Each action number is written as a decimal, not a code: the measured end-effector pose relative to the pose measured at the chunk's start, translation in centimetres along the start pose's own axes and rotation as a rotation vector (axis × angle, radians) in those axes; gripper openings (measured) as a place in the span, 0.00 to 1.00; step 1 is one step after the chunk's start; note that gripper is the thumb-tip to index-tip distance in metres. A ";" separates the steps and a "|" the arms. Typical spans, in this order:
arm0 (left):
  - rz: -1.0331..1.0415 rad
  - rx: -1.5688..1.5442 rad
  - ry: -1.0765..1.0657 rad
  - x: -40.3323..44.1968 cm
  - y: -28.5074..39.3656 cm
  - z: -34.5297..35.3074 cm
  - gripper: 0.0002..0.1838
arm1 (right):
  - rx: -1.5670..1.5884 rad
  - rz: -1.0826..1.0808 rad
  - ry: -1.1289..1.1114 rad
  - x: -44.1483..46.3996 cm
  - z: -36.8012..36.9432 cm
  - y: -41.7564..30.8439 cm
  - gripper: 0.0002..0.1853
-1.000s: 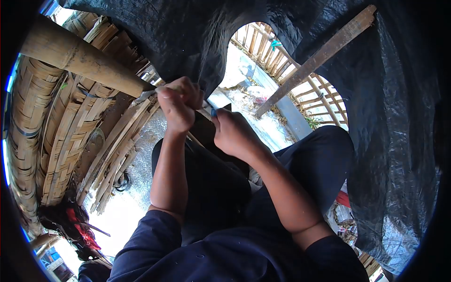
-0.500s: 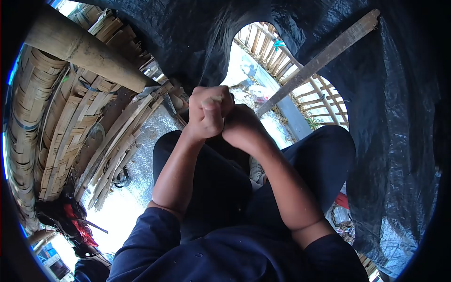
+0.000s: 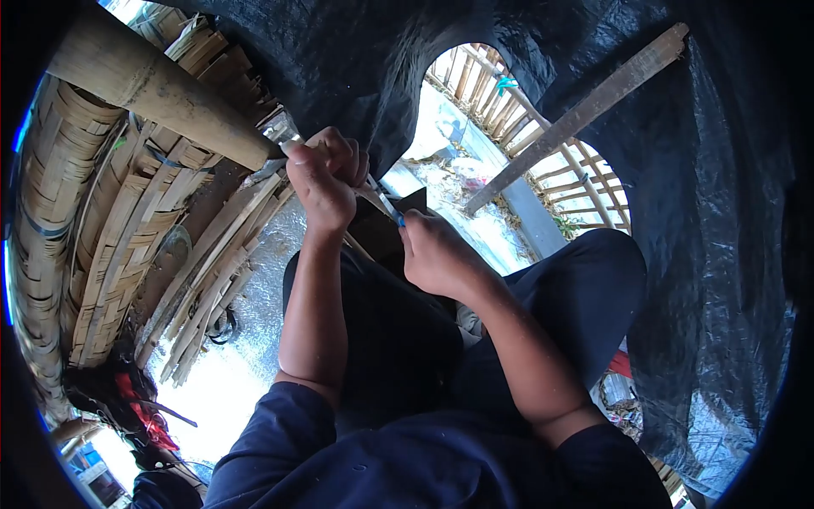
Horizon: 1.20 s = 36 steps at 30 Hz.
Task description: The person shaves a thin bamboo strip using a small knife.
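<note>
In front of my bent knees, my left hand [image 3: 326, 176] is closed with the thumb on top; what its fingers grip is hidden. Lower and to the right, my right hand [image 3: 438, 254] is wrapped round what looks like a knife [image 3: 386, 204]. Its narrow pale blade points up and left toward my left hand, with a bit of blue showing at my fingers. The two hands are apart. Below the blade, between my legs, is a dark flat-sided object [image 3: 413, 202] that I cannot name.
Bundled bamboo strips [image 3: 225, 271] and woven bamboo panels [image 3: 123, 246] stand at left, under a thick bamboo pole [image 3: 161, 93]. Black plastic sheeting [image 3: 704, 212] hangs ahead and at right, with a wooden slat [image 3: 585, 114] slanting across its opening. Beyond is a bamboo fence [image 3: 585, 187].
My hands were together in front of me. The left has moved left and slightly up, the right slightly down and right, so the blade between them now shows.
</note>
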<state>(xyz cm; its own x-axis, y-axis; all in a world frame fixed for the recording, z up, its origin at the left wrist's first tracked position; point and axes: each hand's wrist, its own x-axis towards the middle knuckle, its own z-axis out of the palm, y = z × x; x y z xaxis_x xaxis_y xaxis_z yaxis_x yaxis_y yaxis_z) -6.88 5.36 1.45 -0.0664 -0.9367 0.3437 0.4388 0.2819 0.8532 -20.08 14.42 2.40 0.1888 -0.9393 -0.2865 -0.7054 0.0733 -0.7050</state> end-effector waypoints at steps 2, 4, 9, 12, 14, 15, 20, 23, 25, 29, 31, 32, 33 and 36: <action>-0.001 0.021 -0.031 -0.3 0.1 0.3 0.37 | 0.025 -0.042 0.130 1.4 1.4 0.3 0.08; -0.040 -0.066 0.009 -0.1 0.0 -0.6 0.37 | -0.017 -0.130 0.179 2.2 1.9 0.5 0.08; -0.004 -0.134 -0.034 -0.3 -0.1 -0.9 0.38 | 0.009 -0.140 0.111 0.4 1.3 0.6 0.06; -0.024 -0.020 -0.160 -1.2 -0.4 0.8 0.38 | -0.207 -0.098 0.044 1.6 0.4 0.4 0.07; -0.007 0.002 -0.138 -0.6 -0.6 0.9 0.38 | -0.051 -0.079 0.060 2.0 0.2 1.3 0.08; 0.009 -0.034 -0.104 -0.1 -0.6 0.4 0.38 | 0.010 -0.032 0.055 0.9 -0.5 0.9 0.08; 0.068 0.025 -0.223 -1.1 -0.8 1.5 0.37 | -0.013 -0.050 0.001 1.7 -0.5 1.4 0.08; 0.032 0.055 -0.196 -1.1 -0.5 1.7 0.37 | -0.046 -0.045 -0.040 1.1 -1.5 1.5 0.09; -0.047 0.021 -0.080 -0.6 -0.1 1.0 0.37 | -0.045 0.059 -0.169 0.2 -3.0 0.6 0.09; -0.025 0.111 -0.170 -1.5 -0.5 2.1 0.37 | -0.112 -0.025 -0.135 1.8 -2.1 0.8 0.08; 0.014 0.032 -0.189 -1.3 -1.1 0.9 0.37 | -0.097 -0.043 -0.095 1.0 -1.8 1.1 0.08; 0.051 -0.039 -0.206 -1.1 -1.2 0.3 0.38 | -0.077 -0.065 -0.060 0.6 -1.6 1.1 0.08; 0.011 -0.072 -0.155 -1.0 -0.9 0.2 0.38 | -0.073 -0.094 -0.024 0.0 -1.4 1.2 0.08; -0.017 -0.070 -0.239 -1.5 -0.1 0.9 0.39 | -0.145 -0.072 0.005 1.1 0.0 0.9 0.09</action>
<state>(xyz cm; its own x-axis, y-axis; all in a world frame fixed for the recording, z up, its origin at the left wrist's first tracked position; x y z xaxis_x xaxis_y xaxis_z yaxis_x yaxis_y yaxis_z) -7.63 6.92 1.23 -0.2810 -0.8629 0.4201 0.4960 0.2442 0.8333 -20.56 13.43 1.45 0.2393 -0.9421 -0.2348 -0.7816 -0.0435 -0.6222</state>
